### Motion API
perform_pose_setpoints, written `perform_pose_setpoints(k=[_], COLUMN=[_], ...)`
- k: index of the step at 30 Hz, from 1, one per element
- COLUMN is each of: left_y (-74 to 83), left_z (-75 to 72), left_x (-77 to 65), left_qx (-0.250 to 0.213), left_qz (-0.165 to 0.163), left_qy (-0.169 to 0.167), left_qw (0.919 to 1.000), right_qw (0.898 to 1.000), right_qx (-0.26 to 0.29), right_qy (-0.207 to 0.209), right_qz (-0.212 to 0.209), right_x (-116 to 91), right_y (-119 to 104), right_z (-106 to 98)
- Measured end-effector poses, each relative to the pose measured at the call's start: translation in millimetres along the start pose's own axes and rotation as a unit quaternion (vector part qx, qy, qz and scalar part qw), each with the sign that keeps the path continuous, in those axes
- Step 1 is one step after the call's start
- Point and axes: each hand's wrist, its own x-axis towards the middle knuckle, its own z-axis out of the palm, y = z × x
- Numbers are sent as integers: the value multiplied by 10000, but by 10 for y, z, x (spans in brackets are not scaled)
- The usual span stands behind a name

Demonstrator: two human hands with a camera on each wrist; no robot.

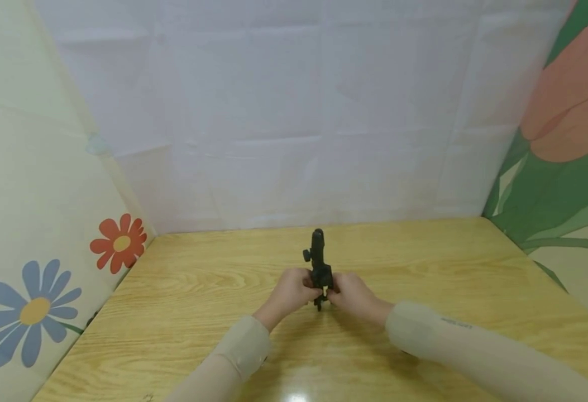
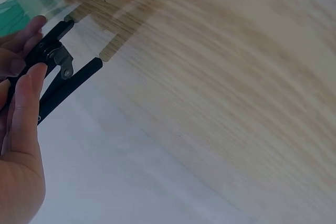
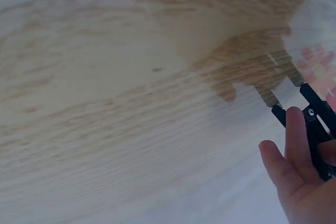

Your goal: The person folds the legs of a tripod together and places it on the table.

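A small black tripod [image 1: 319, 268] stands at the centre of the head view, on the wooden table [image 1: 198, 312], with its head and side knob pointing up and its folded legs pointing down between the two hands. The left hand [image 1: 294, 290] comes in from the lower left and grasps the lower body of the tripod with curled fingers; the right hand [image 1: 351, 293] comes in from the lower right and pinches the same part from the other side. Both wear pale sleeves [image 1: 238, 349].

In the left wrist view the tripod [image 2: 63, 77] sits in the upper left of the frame: two black legs lie close together, joined at a metal hinge [image 2: 62, 61], with the left hand's fingers [image 2: 26, 103] closed along them. In the right wrist view, at the right edge, the right hand's fingers [image 3: 296, 140] wrap the black legs [image 3: 315, 124] near a small screw.

The work in hand looks like spreading or folding the legs. To do it well, one hand should probably steady the hub just below the head while the other moves one leg at a time about its hinge. Fingertips are best kept out of the gap between legs, where they could be nipped. The feet should stay near the table, so the tripod can be set down without tipping.
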Motion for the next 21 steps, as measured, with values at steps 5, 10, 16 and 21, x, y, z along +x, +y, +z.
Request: perform_pose_setpoints(k=[5,10,16,21], left_y=[-4,-11,-16,-7], left_z=[4,22,44,53], left_x=[3,-9,-7,5], left_qx=[-35,-8,79,136], left_qz=[5,25,46,151], left_qy=[29,83,169,259], left_qw=[10000,10000,9998,9995], right_qw=[9998,9991,9989,9985], right_qx=[59,173,157,112], right_qy=[29,103,161,157], right_qz=[191,362,415,504], right_x=[1,-1,13,27], right_y=[-11,-17,-33,-57], right_z=[9,26,44,43])
